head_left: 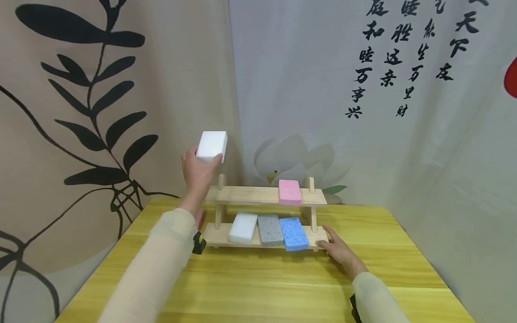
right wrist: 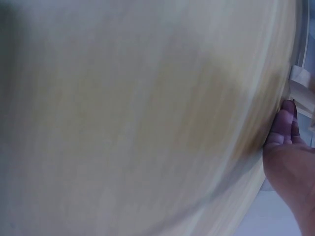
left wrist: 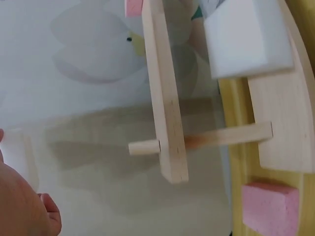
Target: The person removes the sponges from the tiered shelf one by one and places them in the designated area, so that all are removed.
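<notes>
My left hand (head_left: 199, 172) grips a white sponge block (head_left: 212, 144) by its sides, raised above the left end of a two-tier wooden rack (head_left: 250, 195). In the left wrist view that hand (left wrist: 24, 201) shows only in part, at the lower left. At the right end of the rack's lower board, my right hand (head_left: 341, 252) holds the edge between thumb and fingers. A pink sponge (head_left: 290, 193) sits on the upper board. Along the lower board lean another white block (head_left: 243, 228), a grey sponge (head_left: 270, 230) and a blue sponge (head_left: 294, 233).
Another pink sponge (left wrist: 270, 209) lies on the table left of the rack, mostly hidden by the left arm in the head view. Short wooden pegs (head_left: 311, 185) rise from the upper board. The yellow wooden table (head_left: 258, 287) backs onto a printed curtain (head_left: 307, 89).
</notes>
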### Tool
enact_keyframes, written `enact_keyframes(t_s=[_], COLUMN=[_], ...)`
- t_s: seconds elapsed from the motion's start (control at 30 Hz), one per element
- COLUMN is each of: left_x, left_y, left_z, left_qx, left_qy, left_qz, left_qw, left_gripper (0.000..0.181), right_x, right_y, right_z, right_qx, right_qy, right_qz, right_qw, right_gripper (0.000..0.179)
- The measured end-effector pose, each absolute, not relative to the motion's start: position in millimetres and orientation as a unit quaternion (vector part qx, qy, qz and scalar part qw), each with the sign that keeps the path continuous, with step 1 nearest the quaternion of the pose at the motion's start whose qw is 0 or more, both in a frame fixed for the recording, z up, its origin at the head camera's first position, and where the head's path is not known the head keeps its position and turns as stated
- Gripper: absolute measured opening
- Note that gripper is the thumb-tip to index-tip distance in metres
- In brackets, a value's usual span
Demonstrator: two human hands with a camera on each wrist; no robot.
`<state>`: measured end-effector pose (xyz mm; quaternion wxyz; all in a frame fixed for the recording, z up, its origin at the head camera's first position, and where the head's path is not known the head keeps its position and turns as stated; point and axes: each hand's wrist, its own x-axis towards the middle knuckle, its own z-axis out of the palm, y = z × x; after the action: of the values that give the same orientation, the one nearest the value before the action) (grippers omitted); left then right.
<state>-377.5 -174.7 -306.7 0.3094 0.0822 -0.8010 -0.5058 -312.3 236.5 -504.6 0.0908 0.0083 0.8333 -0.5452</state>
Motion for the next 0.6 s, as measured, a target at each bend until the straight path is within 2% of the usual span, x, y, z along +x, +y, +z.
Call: enact_keyframes(t_s=[0.6], left_x=[-374], left_y=[-250], left_z=[-316], left_qx=[0.132], left_qy=[-0.81], left_qz=[-0.476], left_qw=[0.315], left_gripper=[0.083], right_x=[-314], right_y=[236], right_z=[-508], right_qx=[0.008], right_qy=[0.831], right_qz=[-0.55], right_qw=[0.081], right_gripper=[0.082])
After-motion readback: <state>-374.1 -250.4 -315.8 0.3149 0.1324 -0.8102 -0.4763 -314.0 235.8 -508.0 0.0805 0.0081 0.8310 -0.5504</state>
